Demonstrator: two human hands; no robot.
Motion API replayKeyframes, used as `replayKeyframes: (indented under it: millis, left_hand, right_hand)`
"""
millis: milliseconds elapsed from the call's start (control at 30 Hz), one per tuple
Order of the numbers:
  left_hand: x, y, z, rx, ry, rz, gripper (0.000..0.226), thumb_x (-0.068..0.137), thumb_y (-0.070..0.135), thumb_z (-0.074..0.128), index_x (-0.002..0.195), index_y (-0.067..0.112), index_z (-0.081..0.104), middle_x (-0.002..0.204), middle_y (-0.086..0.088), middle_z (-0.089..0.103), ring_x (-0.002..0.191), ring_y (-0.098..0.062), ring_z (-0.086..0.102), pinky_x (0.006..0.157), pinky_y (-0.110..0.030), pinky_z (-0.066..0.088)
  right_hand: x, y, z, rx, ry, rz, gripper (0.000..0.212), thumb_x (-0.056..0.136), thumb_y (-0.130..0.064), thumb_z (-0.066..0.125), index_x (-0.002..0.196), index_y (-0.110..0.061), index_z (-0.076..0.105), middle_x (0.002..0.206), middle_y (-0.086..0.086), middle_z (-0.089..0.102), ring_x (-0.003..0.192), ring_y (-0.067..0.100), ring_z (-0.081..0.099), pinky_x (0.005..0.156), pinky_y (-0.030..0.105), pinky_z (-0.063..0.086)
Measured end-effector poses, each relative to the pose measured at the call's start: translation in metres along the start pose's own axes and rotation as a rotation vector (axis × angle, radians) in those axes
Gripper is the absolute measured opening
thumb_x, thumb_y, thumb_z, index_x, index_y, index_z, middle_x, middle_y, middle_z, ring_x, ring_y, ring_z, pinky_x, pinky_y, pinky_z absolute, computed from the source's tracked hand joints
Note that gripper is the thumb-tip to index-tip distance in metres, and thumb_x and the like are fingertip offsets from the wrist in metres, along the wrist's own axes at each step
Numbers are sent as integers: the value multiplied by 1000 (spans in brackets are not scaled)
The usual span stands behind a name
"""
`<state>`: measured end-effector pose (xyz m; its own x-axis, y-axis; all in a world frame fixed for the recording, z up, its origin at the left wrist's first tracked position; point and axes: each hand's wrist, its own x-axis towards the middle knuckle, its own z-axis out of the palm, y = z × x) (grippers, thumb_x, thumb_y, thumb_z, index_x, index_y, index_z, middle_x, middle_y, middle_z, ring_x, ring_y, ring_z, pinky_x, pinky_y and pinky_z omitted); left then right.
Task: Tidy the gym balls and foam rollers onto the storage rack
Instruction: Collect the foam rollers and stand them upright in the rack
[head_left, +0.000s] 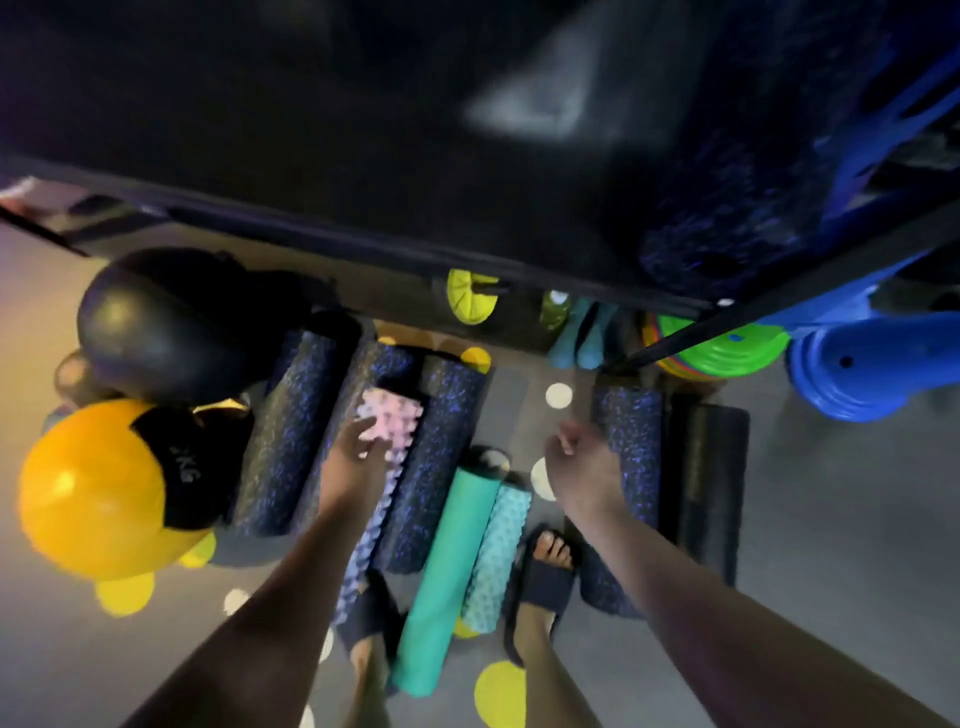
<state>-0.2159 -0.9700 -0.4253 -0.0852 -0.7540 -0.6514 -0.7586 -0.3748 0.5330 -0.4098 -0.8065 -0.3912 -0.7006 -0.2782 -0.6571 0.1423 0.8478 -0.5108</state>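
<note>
Rollers and balls on the grey floor (831, 519) below the rack (363, 156); both hands empty.

Counted: four speckled black-blue foam cylinders, three side by side at left-centre (291, 441), one at right (631, 441); one plain black roller (711, 483) just beside that one; one knobbed pink-lilac roller (387, 431); one smooth teal tube (447, 571) touching one bumpy pale-blue roller (498, 551). Balls near the floor's left edge: one glossy yellow (88, 488) with a black patch, one matte black (161, 332); a smaller dark one behind, possibly, blurred. Left hand (358, 447) open, fingers spread over the pink roller, contact unclear. Right hand (582, 457) loosely curled, holding nothing, over the right speckled roller. Two feet in dark slides. Green discs (727, 348) and blue plastic (862, 364) sit by the rack's right corner.
</note>
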Motion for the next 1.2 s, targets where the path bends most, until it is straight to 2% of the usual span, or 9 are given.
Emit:
replayKeyframes:
  millis: [167, 333, 467, 600, 800, 967, 1033, 1133, 1200]
  left_hand:
    - [7, -116, -50, 306, -6, -152, 43, 96, 24, 65, 137, 16, 56, 120, -10, 71, 110, -33, 67, 95, -38, 49]
    - [48, -162, -63, 391, -87, -84, 67, 90, 33, 74, 147, 13, 45, 143, -15, 54, 126, -35, 57, 103, -39, 44]
    - [105, -195, -49, 483, -279, -19, 119, 74, 56, 84, 162, 24, 11, 163, -12, 22, 148, -34, 30, 117, -48, 33]
    - [162, -243, -24, 587, -418, 5, 154, 55, 67, 89, 159, 28, -18, 167, -13, 9, 153, -36, 21, 118, -55, 32]
    - [167, -272, -29, 479, -360, 72, 130, 55, 59, 81, 160, 27, 10, 155, -6, 43, 138, -36, 43, 109, -47, 44]
    - [157, -261, -83, 407, -260, 110, 107, 57, 51, 79, 148, 35, 26, 140, -6, 52, 125, -37, 48, 106, -49, 43]
    - [163, -249, -105, 332, -253, 103, 103, 55, 54, 77, 144, 37, 27, 115, -9, 63, 105, -35, 62, 93, -46, 54]
    - [170, -229, -131, 48, -371, -3, 92, 74, 19, 90, 144, 31, 32, 84, -2, 60, 69, -22, 64, 51, -31, 54]
    - [166, -216, -138, -148, -437, -26, 79, 79, 4, 85, 140, 26, 40, 87, 4, 62, 75, -11, 65, 54, -22, 53]
  right_hand:
    - [-23, 31, 101, -161, -275, 61, 37, 96, -22, 59, 129, -6, 57, 126, 16, 67, 113, 31, 64, 98, 36, 48]
    - [-36, 40, 188, -200, -307, 121, 39, 96, -23, 60, 131, -8, 56, 129, 14, 66, 118, 30, 62, 98, 32, 44]
    - [-5, 48, 270, -172, -259, 157, 41, 96, -26, 62, 131, -5, 56, 125, 16, 68, 119, 34, 62, 97, 37, 47]
    - [45, 74, 348, -185, -196, 196, 44, 95, -26, 60, 130, -1, 52, 129, 23, 63, 120, 39, 59, 95, 37, 45]
    - [34, 113, 380, -166, -156, 369, 58, 93, -31, 66, 135, 1, 43, 133, 26, 59, 119, 42, 58, 94, 39, 47]
    - [-5, 102, 362, -258, -215, 407, 65, 93, -36, 67, 144, -6, 38, 138, 23, 55, 125, 41, 54, 97, 40, 45]
    - [-10, 87, 357, -128, -259, 408, 59, 88, -47, 71, 133, -15, 48, 129, 11, 62, 121, 35, 59, 98, 37, 48]
    - [-13, 42, 363, 206, -442, 448, 58, 73, -75, 68, 113, -34, 61, 126, -9, 64, 118, 17, 59, 97, 37, 50]
    - [-19, 9, 370, 343, -617, 449, 70, 58, -86, 66, 110, -39, 67, 127, -10, 66, 119, 16, 61, 100, 41, 51]
